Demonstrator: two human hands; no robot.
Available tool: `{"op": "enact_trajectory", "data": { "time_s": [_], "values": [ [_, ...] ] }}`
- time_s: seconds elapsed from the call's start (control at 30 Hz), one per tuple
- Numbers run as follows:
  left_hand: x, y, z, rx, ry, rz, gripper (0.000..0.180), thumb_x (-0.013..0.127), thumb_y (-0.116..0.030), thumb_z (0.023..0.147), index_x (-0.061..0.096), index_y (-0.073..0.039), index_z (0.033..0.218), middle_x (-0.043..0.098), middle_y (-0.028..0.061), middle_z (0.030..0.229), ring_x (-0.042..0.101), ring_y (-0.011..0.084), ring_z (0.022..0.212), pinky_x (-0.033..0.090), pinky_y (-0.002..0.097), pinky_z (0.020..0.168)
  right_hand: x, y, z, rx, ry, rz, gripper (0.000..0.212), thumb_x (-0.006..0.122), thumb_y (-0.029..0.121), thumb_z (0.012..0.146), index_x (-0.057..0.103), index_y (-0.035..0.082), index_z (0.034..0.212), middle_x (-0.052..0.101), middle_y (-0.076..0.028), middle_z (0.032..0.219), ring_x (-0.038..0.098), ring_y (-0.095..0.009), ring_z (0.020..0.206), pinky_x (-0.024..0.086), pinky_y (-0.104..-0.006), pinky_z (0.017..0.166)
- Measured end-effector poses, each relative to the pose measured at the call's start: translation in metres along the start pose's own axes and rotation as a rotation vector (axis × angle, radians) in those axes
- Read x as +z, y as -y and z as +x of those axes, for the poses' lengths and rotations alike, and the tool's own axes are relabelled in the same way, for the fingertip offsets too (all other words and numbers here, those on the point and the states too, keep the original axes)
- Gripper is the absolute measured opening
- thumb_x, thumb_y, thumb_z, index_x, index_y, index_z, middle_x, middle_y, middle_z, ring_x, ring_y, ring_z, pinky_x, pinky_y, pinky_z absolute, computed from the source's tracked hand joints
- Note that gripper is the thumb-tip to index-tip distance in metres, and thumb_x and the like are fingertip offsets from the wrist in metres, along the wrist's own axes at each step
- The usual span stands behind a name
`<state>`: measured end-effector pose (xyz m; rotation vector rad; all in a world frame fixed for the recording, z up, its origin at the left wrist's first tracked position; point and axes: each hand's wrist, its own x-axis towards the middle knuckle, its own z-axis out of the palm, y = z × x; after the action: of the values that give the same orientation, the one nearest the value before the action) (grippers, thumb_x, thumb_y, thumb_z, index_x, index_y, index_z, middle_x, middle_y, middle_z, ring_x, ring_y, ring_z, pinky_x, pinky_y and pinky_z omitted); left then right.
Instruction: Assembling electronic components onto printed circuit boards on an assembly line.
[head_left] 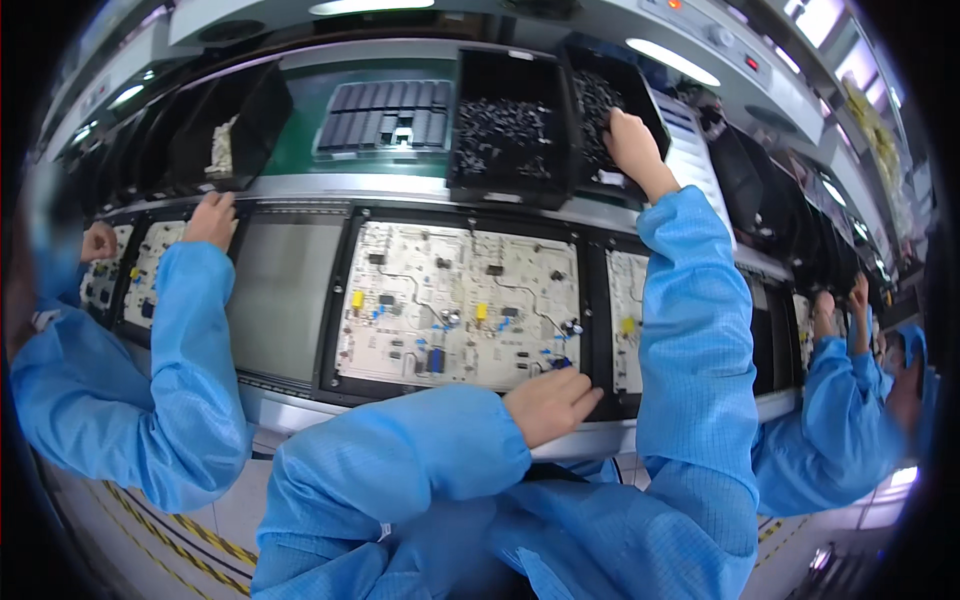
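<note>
Blue sleeves filled the foreground; the left hand (548, 402) lay loosely curled, holding nothing, at the near edge of the circuit board (460, 305). The right hand (630, 140) dug into a black parts bin (610, 105) (fingers hidden, grip unclear). Picking one component cleanly seemed wisest.

A single head-worn fisheye view looks steeply down and forward, close over a conveyor line (300, 395) running across the frame's middle. Parts bins (505, 125) fill the upper centre; straight edges bow toward the dark rim.
</note>
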<state>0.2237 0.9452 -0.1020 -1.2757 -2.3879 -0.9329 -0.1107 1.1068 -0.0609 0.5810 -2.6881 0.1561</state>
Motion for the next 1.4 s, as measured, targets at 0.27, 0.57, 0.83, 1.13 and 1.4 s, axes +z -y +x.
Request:
{"op": "enact_trajectory", "data": {
  "time_s": [0.27, 0.57, 0.83, 1.13, 1.4],
  "values": [
    [-0.015, -0.006, 0.012, -0.049, 0.062, -0.080, 0.038, 0.055, -0.002, 0.075, 0.055, 0.000, 0.113, 0.053, 0.0108, 0.093, 0.054, 0.0253, 0.086, 0.047, 0.0305, 0.075, -0.055, -0.023, -0.062, -0.111, -0.098, 0.188, 0.019, 0.053, 0.006, 0.080, 0.058, 0.001, 0.097, 0.063, -0.020, 0.081, 0.061, -0.034, 0.076, 0.048, -0.0390, 0.070],
    [0.006, -0.023, 0.055, -0.188, 0.060, -0.275, 0.020, 0.063, -0.003, 0.078, 0.059, -0.002, 0.097, 0.054, 0.0102, 0.087, 0.056, 0.0239, 0.079, 0.047, 0.0305, 0.071, -0.073, -0.056, -0.184, 0.243, -0.012, 0.873, 0.009, 0.055, 0.005, 0.087, 0.056, -0.002, 0.092, 0.064, -0.006, 0.077, 0.062, -0.011, 0.068, 0.047, -0.0226, 0.059],
    [0.052, -0.028, 0.104, -0.365, 0.189, -0.402, 0.019, 0.067, -0.006, 0.075, 0.062, -0.004, 0.093, 0.059, 0.0077, 0.081, 0.060, 0.0189, 0.074, 0.050, 0.0270, 0.067, -0.067, -0.067, -0.198, 0.156, -0.036, 0.759, 0.012, 0.062, 0.009, 0.082, 0.058, 0.000, 0.089, 0.062, -0.006, 0.070, 0.058, -0.011, 0.063, 0.047, -0.0230, 0.059],
    [0.075, -0.023, 0.127, -0.156, 0.221, 0.087, 0.017, 0.069, -0.017, 0.070, 0.062, -0.011, 0.083, 0.055, 0.0015, 0.084, 0.051, 0.0189, 0.087, 0.037, 0.0314, 0.077, -0.061, -0.077, -0.209, 0.092, -0.097, 0.680, 0.013, 0.062, 0.010, 0.081, 0.058, 0.000, 0.088, 0.062, -0.009, 0.068, 0.059, -0.019, 0.061, 0.046, -0.0286, 0.057],
    [0.072, -0.027, 0.127, -0.173, 0.236, 0.151, 0.018, 0.070, -0.019, 0.069, 0.061, -0.013, 0.083, 0.057, -0.0017, 0.085, 0.052, 0.0154, 0.088, 0.034, 0.0311, 0.079, -0.059, -0.077, -0.208, 0.049, -0.126, 0.592, 0.014, 0.060, 0.014, 0.081, 0.057, 0.001, 0.086, 0.062, -0.011, 0.069, 0.060, -0.025, 0.061, 0.047, -0.0321, 0.057]
  ]
}}
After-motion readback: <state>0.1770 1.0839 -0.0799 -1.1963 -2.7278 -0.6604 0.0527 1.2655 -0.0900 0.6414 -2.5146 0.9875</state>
